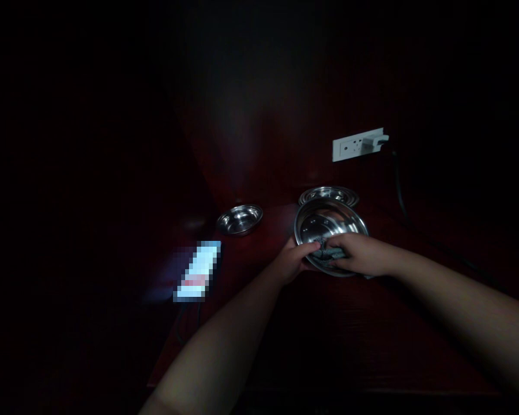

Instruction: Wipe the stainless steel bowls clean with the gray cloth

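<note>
In a dark room I hold a shiny steel plate [328, 222] tilted up above a dark red table [328, 346]. My left hand [296, 260] grips the plate's near left rim, thumb over the edge. My right hand [361, 253] is closed on a small grey cloth [328, 252] and presses it against the plate's inner face near the bottom rim.
Another steel plate [327, 195] lies just behind the held one. A small steel bowl [239, 219] sits to the left. A lit phone screen [198, 271] glows at the table's left edge. On the wall, a white socket [355, 145] holds a plug with a dark cable running down.
</note>
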Available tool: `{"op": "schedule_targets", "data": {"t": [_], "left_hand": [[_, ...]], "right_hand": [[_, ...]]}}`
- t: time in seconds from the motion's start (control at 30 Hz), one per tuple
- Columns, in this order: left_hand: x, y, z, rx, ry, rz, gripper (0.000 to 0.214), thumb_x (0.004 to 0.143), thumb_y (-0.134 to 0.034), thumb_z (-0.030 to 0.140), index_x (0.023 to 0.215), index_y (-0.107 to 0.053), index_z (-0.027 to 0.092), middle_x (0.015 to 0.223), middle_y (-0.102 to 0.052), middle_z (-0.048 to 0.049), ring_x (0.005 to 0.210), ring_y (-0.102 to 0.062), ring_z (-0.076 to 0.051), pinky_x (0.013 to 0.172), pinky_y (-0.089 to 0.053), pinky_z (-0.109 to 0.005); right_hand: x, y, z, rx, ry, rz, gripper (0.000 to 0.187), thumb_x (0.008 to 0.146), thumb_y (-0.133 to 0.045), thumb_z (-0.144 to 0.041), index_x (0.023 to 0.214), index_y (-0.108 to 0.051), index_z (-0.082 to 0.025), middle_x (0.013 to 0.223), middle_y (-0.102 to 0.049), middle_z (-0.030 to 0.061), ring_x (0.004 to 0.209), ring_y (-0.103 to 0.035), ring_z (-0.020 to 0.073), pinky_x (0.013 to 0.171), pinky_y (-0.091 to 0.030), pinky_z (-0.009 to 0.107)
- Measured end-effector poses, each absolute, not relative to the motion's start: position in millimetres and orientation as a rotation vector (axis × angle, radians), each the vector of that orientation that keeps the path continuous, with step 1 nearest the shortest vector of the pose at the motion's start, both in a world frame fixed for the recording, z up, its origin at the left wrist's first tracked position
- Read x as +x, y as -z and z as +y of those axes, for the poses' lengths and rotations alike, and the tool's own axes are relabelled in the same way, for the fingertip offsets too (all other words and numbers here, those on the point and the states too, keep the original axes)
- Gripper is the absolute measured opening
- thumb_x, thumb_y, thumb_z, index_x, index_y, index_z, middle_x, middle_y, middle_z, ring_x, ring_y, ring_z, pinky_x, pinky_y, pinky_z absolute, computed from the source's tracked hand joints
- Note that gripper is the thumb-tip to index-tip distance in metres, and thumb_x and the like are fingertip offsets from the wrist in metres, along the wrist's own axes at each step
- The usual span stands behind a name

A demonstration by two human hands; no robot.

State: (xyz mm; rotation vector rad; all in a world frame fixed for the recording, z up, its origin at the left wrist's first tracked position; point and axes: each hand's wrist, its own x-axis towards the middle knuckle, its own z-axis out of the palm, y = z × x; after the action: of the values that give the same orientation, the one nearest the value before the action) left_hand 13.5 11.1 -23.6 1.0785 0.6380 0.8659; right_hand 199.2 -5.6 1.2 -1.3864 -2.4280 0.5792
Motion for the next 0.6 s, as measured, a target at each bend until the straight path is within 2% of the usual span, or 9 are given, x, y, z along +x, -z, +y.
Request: {"op": "schedule_targets", "data": {"t": [0.27, 0.6], "left_hand": [[12.8, 23.8, 11.8, 1.084, -0.854, 0.636, 0.063, 0.063, -0.072, 0.027, 0.122, -0.050, 0.021, 0.112, -0.063, -0.0117, 0.090, -0.063, -0.024, 0.071, -0.054, -0.040], [13.6, 23.3, 10.5, 1.082, -0.863, 0.651, 0.062, 0.064, -0.071, 0.027, 0.122, -0.049, 0.020, 0.107, -0.064, -0.0114, 0.087, -0.063, -0.023, 0.069, -0.054, -0.039]], "right_hand": [[197.9, -3.4, -7.2, -1.385, -0.563, -2.436, 0.023, 0.076, -0.057, -0.027, 0.093, -0.065, -0.014, 0.087, -0.069, 0.0084, 0.077, -0.062, 0.0197, 0.072, -0.046, 0.031], [199.0, -3.8, -7.9, -1.370, -0.552, -2.461, 0.024, 0.071, -0.052, -0.016, 0.091, -0.064, -0.015, 0.084, -0.069, 0.0068, 0.073, -0.062, 0.0175, 0.066, -0.046, 0.028]]}}
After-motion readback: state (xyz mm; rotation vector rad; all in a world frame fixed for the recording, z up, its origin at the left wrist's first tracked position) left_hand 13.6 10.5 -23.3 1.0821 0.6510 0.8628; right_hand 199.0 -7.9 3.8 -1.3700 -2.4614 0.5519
